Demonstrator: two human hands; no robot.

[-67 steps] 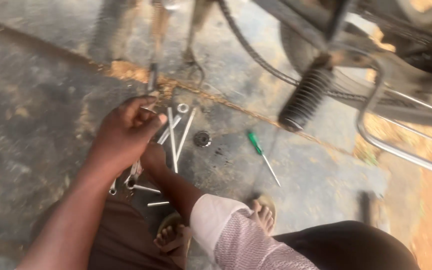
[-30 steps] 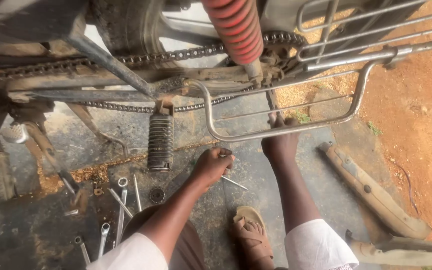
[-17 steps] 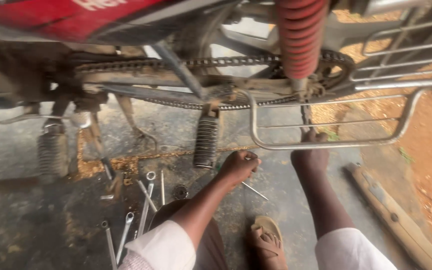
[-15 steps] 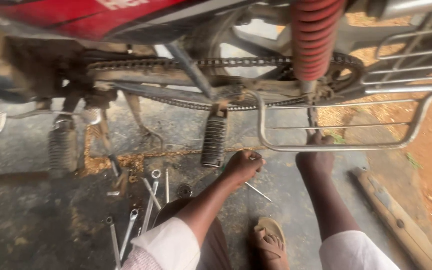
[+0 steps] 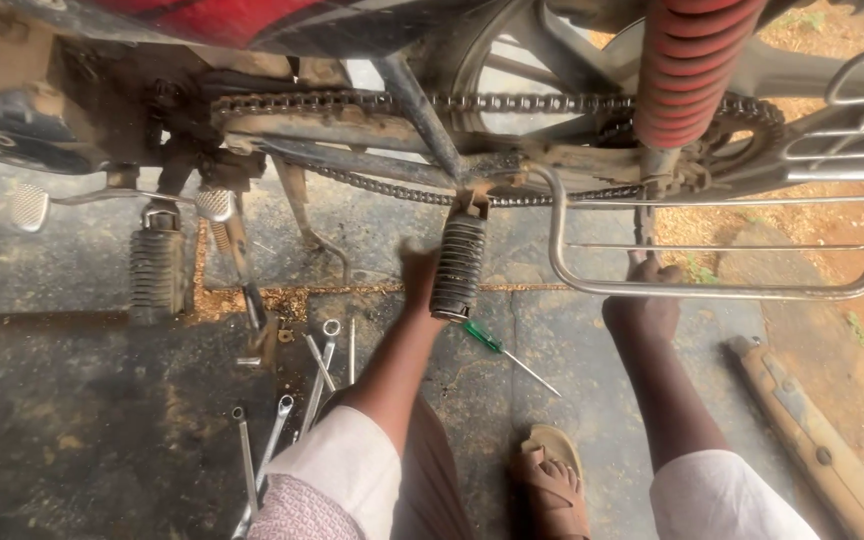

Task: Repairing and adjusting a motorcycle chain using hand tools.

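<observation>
Left hand (image 5: 420, 285) at frame centre, reaching up behind the rear footpeg (image 5: 457, 266); mostly hidden by the peg, so grip state unreadable — cannot tell whether fingers are apart or closed. Right hand (image 5: 642, 310) right of centre, fingers hooked over the lower bar of the chrome side rack (image 5: 722, 290), grip clamped on that bar.

Green-handled screwdriver (image 5: 500, 350) flat on the concrete floor (image 5: 72, 420), just below and right of the footpeg. Long axis diagonal: handle up-left near the peg's lower end, shaft tip pointing down-right. Sits between the two forearms, just beside the left wrist, clearly nearer the left hand than the right. Handle end toward the left hand, tip toward the sandalled foot (image 5: 552, 485).

Spanners (image 5: 282, 420) scattered lower left, well apart from the screwdriver. Drive chain (image 5: 352, 103) running across the top, red shock spring (image 5: 692, 60) upper right, front footpeg (image 5: 156, 270) at left.
</observation>
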